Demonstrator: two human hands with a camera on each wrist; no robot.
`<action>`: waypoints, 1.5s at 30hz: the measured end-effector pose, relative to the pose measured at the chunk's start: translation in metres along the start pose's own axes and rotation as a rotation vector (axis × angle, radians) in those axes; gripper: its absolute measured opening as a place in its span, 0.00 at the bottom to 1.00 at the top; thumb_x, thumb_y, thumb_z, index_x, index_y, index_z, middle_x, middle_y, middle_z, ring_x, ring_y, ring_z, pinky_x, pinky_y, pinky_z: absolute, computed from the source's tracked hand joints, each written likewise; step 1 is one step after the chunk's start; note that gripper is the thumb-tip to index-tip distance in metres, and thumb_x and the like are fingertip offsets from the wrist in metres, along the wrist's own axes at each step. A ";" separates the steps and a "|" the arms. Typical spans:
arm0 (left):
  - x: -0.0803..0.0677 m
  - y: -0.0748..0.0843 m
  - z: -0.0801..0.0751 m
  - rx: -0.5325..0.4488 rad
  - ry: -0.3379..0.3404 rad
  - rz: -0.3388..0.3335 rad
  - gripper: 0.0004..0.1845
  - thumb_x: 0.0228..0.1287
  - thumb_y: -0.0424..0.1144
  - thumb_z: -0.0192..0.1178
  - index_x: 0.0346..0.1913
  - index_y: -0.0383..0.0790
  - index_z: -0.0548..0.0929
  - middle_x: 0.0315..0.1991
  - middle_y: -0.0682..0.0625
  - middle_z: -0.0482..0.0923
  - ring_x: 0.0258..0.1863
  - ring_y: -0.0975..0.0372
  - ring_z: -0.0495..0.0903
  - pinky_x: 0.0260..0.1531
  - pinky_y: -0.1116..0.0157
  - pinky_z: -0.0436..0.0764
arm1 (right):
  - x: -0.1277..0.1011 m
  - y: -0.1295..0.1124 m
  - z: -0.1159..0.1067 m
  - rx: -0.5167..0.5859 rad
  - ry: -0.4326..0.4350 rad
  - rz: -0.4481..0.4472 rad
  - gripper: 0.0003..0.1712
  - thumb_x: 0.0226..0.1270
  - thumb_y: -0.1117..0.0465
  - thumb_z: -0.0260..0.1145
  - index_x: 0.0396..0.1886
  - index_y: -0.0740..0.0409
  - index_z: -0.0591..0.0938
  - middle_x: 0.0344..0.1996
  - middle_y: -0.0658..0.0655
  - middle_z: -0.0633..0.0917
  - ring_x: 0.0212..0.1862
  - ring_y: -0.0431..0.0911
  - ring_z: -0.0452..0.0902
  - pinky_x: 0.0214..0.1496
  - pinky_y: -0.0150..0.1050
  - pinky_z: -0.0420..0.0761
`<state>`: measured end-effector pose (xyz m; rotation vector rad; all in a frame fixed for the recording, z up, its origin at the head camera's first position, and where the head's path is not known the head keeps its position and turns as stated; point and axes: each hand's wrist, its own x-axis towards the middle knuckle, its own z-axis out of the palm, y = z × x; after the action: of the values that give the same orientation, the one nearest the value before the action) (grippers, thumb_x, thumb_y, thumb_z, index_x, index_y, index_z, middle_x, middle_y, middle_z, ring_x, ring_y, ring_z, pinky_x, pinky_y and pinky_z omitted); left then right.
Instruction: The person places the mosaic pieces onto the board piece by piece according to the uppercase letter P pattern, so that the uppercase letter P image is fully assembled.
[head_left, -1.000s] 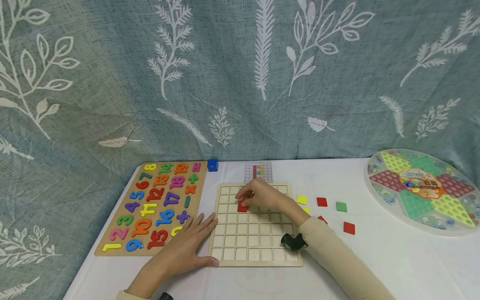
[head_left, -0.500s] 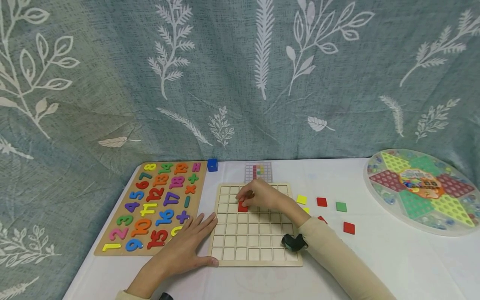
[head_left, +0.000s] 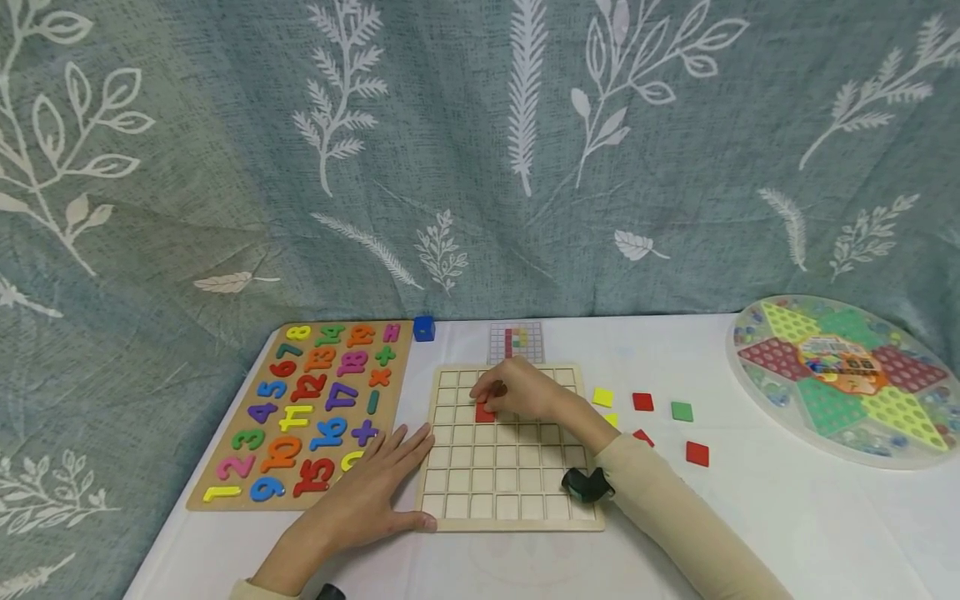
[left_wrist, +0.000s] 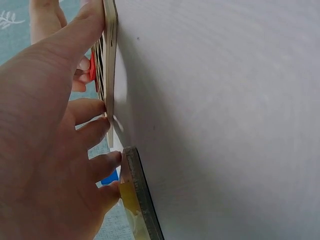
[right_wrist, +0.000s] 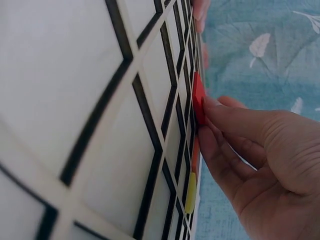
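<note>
A wooden grid board (head_left: 498,481) lies on the white table. My right hand (head_left: 525,389) reaches over its upper part, fingers curled. Thumb and fingertips pinch a red square tile (head_left: 485,412) at one of the cells, seen closer in the right wrist view, where the red tile (right_wrist: 198,97) stands above the grid lines. A yellow tile (right_wrist: 190,194) shows farther along the board there; the right hand covers that area in the head view. My left hand (head_left: 375,500) is spread, its thumb and fingertips at the board's left edge, other fingers touching the number board (head_left: 300,417).
Beyond the grid lies a small printed pattern card (head_left: 514,342), with a blue cube (head_left: 423,328) to its left. Loose red tiles (head_left: 697,453), yellow tiles (head_left: 603,397) and a green tile (head_left: 682,412) lie to the right. A round Chinese checkers board (head_left: 847,379) lies far right.
</note>
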<state>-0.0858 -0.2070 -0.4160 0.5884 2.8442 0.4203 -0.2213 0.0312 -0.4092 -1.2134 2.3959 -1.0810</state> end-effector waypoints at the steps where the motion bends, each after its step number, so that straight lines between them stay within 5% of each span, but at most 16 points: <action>1: 0.000 0.000 0.000 0.001 -0.002 -0.003 0.54 0.38 0.74 0.54 0.69 0.50 0.56 0.71 0.58 0.47 0.70 0.54 0.43 0.69 0.53 0.43 | 0.000 0.000 0.000 -0.003 -0.001 -0.001 0.12 0.53 0.70 0.67 0.39 0.63 0.83 0.32 0.53 0.85 0.35 0.39 0.80 0.38 0.25 0.79; 24: 0.000 0.001 -0.006 -0.002 -0.021 -0.011 0.54 0.38 0.74 0.54 0.69 0.50 0.56 0.70 0.57 0.48 0.70 0.54 0.44 0.68 0.52 0.44 | -0.008 -0.009 -0.019 0.014 0.015 0.045 0.13 0.55 0.70 0.66 0.41 0.62 0.83 0.34 0.54 0.85 0.37 0.40 0.79 0.40 0.27 0.79; 45: -0.002 0.000 -0.006 -0.007 -0.012 0.005 0.54 0.40 0.73 0.55 0.69 0.49 0.55 0.70 0.56 0.48 0.69 0.52 0.45 0.68 0.51 0.44 | -0.065 0.023 -0.049 -0.031 0.123 0.162 0.11 0.56 0.66 0.66 0.41 0.58 0.83 0.33 0.49 0.84 0.36 0.38 0.78 0.40 0.31 0.80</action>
<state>-0.0857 -0.2089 -0.4102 0.5946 2.8298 0.4259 -0.2197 0.1150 -0.3987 -0.9673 2.5609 -1.1012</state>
